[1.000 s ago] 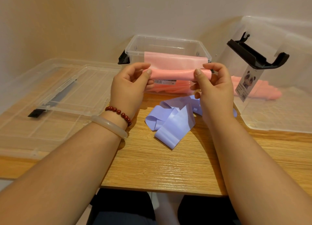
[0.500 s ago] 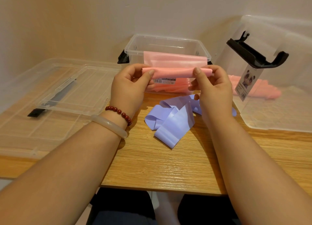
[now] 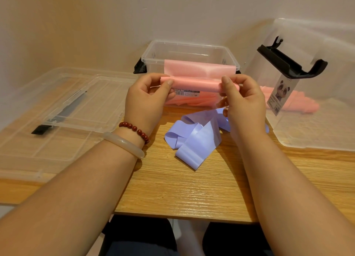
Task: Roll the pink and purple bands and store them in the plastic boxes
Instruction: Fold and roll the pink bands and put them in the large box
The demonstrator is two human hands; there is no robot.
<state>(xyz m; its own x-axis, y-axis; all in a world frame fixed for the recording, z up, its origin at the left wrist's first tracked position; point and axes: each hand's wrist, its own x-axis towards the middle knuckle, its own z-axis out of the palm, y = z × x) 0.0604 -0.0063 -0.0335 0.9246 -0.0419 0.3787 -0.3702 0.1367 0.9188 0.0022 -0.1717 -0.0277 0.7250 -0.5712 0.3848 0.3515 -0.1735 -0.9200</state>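
Clear lids (image 3: 67, 102) lie flat at far left on the table (image 3: 182, 188).

Left grip (image 3: 146, 100): thumb and fingers closed in a pinch on the left end of the pink band (image 3: 196, 83).

Since 1 s ago you've put about 1 more wrap on. The roll flattened mid-turn and reads round again now. Its loose tail, draped over the rim of the small box (image 3: 151, 57), looks a shade shorter.

Purple band (image 3: 196, 140) lies unrolled on the table below your hands.

Right grip (image 3: 244, 100): pinched on the roll's right end.

Big box (image 3: 317, 132) at right holds pink rolls.

Judgement: a few wraps left on this pink band. Purple not begun.
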